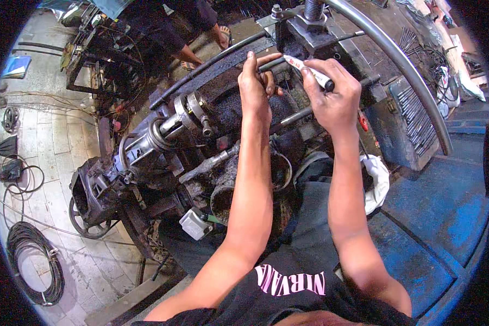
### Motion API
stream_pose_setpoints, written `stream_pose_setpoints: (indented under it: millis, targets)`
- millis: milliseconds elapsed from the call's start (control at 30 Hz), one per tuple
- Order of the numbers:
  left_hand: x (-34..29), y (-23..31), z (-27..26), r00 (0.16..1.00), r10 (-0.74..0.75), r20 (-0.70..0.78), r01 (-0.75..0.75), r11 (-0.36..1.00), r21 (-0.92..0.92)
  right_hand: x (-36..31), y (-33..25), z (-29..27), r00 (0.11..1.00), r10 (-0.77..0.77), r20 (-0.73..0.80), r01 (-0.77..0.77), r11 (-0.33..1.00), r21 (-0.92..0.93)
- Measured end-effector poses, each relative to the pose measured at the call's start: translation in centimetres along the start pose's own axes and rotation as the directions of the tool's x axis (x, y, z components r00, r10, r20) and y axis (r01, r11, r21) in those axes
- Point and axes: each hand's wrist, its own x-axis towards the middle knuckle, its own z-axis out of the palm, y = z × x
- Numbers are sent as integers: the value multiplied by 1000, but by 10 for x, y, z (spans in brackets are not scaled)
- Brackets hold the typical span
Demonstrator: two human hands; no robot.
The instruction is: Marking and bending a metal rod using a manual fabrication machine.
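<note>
My right hand [336, 92] grips a white marker pen [308, 72] with red and black print and a black end. The pen slants up to the left, its tip at the index fingertip of my left hand [255, 87]. That hand has its thumb raised and index finger stretched out, with the other fingers loosely bent. A short length of dark rod [271, 66] shows just behind these fingers; whether they touch it I cannot tell. Below both hands lies a greasy machine with a clamped shaft [171, 126] at its left and round openings [223, 202] near my lap.
A curved metal bar [413, 70] arches at the right, beside a tray of thin metal rods [415, 117]. Blue metal plating [434, 201] lies at lower right. A coiled cable [35, 263] rests on the tiled floor. Another person's legs [187, 38] are at the far side.
</note>
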Motion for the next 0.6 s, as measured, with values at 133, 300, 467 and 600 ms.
stream_pose_setpoints:
  millis: [133, 300, 467, 600]
  targets:
    - [-2, -1, 4, 1000, 9, 2, -9, 1000, -14, -4, -1, -14, 998, 45, 33, -44, 999, -30]
    - [-1, 0, 3, 1000, -4, 10, 4, 1000, -28, -3, -2, -11, 998, 68, -16, -68, 998, 4]
    - [-1, -1, 3, 1000, -2, 4, 2, 1000, -27, -5, 2, -8, 998, 68, -9, -68, 997, 21]
    - [0, -1, 0, 1000, 10, 19, -11, 999, 32, -6, 4, -6, 999, 49, -8, -49, 997, 55]
